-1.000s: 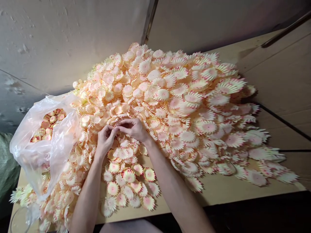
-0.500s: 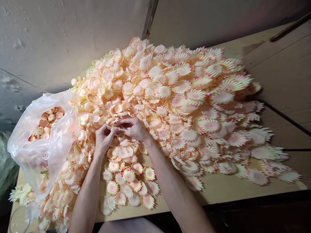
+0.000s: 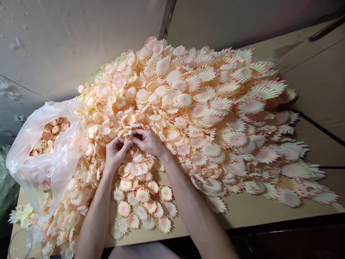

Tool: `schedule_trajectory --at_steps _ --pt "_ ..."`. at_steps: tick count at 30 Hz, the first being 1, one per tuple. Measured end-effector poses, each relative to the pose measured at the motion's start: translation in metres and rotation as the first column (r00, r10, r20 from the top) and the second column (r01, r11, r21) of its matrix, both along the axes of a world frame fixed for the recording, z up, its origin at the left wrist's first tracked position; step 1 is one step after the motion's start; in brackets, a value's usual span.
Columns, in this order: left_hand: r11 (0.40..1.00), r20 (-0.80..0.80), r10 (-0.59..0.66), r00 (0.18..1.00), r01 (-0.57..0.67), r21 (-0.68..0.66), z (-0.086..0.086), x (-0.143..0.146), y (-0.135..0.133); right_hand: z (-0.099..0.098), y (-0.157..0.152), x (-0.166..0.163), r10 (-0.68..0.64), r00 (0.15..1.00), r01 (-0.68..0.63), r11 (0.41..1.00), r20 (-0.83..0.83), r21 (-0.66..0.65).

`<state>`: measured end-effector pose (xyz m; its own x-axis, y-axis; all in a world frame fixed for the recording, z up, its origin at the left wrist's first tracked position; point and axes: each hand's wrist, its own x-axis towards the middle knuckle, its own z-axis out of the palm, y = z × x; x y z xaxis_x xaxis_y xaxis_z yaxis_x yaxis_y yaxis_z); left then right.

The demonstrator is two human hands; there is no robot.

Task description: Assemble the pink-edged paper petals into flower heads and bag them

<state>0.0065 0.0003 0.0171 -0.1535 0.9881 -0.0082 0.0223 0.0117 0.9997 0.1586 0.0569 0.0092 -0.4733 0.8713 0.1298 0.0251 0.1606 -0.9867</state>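
Note:
A large heap of cream and pink artificial flower heads (image 3: 194,108) covers most of a wooden table (image 3: 250,210). My left hand (image 3: 114,154) and my right hand (image 3: 148,142) meet at the near edge of the heap, fingertips pinched together on a small flower piece (image 3: 129,141) that the fingers mostly hide. Just below my hands lie several finished flowers (image 3: 142,207) with yellow and red-tipped petals, spread flat on the table.
A clear plastic bag (image 3: 45,158) with small round flower centres stands open at the left. A glass rim (image 3: 20,246) shows at the bottom left corner. A grey wall rises behind the table. Wooden boards and a dark rod (image 3: 318,127) lie at the right.
My hands stay pinched together at the same spot, with only small finger movements. The view has shifted slightly, so the heap sits a little higher and to the right.

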Motion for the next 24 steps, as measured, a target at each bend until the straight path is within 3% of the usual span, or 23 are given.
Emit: schedule_trajectory --at_steps 6,15,19,24 --pt "0.997 -0.041 0.064 0.997 -0.063 0.033 0.003 0.0 -0.001 0.006 -0.002 0.004 0.101 0.992 -0.106 0.992 -0.08 -0.067" --pt "0.999 -0.065 0.041 0.997 -0.04 0.004 -0.008 -0.004 0.003 0.003 -0.002 -0.003 -0.079 0.997 0.077 0.99 0.017 0.121" --pt "0.999 -0.065 0.04 0.997 -0.04 0.005 -0.012 -0.004 0.004 0.0 -0.001 -0.004 -0.085 0.995 0.076 0.981 0.042 0.181" --pt "1.0 -0.023 0.009 1.0 -0.009 -0.004 -0.008 -0.003 0.002 -0.003 0.0 -0.004 0.017 1.0 -0.017 0.998 0.006 0.065"
